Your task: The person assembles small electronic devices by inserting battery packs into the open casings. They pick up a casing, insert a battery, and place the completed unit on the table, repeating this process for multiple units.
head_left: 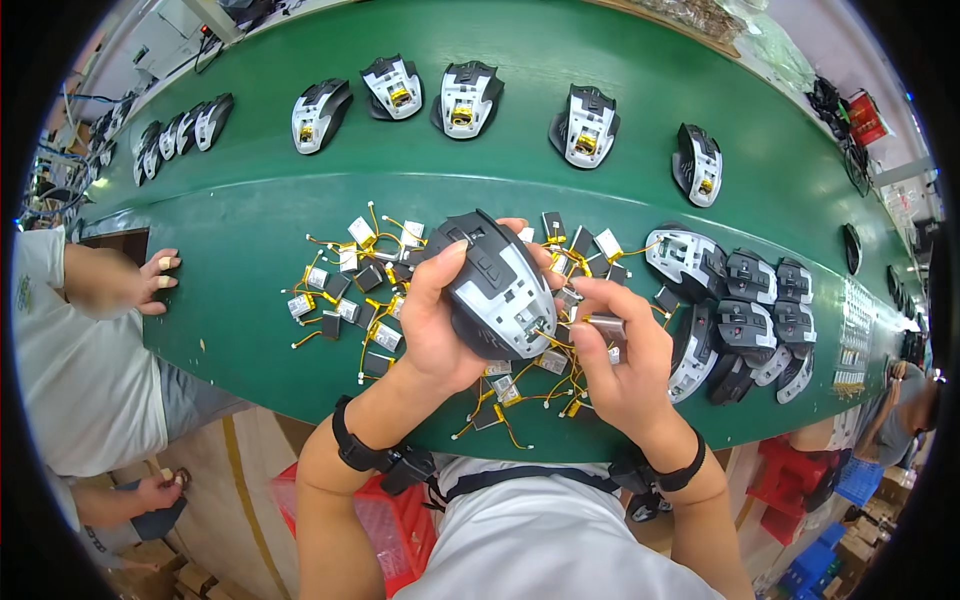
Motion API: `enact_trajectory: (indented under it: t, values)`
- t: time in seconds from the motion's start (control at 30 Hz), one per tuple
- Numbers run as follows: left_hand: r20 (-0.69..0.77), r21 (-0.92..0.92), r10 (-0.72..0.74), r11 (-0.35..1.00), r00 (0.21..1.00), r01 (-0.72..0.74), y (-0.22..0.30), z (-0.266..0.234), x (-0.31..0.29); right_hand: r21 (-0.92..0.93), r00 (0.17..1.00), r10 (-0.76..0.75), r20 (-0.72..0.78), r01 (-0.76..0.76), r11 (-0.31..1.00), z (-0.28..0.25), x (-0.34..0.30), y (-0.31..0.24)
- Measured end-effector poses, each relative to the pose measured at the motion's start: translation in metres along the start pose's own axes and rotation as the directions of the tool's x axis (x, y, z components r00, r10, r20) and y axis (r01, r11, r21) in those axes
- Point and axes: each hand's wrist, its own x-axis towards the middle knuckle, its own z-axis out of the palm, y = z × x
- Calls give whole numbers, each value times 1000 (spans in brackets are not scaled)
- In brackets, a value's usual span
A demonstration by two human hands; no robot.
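Note:
A black and grey computer mouse with an open compartment at its near end lies in my left hand, whose fingers wrap round it from below and the side. My right hand is closed in a pinch beside that end. Between its fingers shows a small grey battery, partly hidden, and thin wires run from there toward the open compartment. Whether the plug is seated in the mouse cannot be made out. Under and around both hands lies a loose heap of small batteries with yellow ends and thin leads.
Several mice are grouped at the right of the green table. A row of mice with yellow-ended batteries inside stands on the far strip, and more mice are at far left. A person's hand rests on the left edge.

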Motion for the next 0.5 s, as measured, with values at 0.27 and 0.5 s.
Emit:
enact_trajectory:
  t: [0.27,0.5]
  values:
    - [-21,-2,-12,1000,1000,12,2,-4,-1,568,932,358,60,-327,755,-8,-3,-7]
    - [-28,19,-4,1000,1000,5,0,-5,-2,330,975,141,173,-192,924,-7,-1,-4]
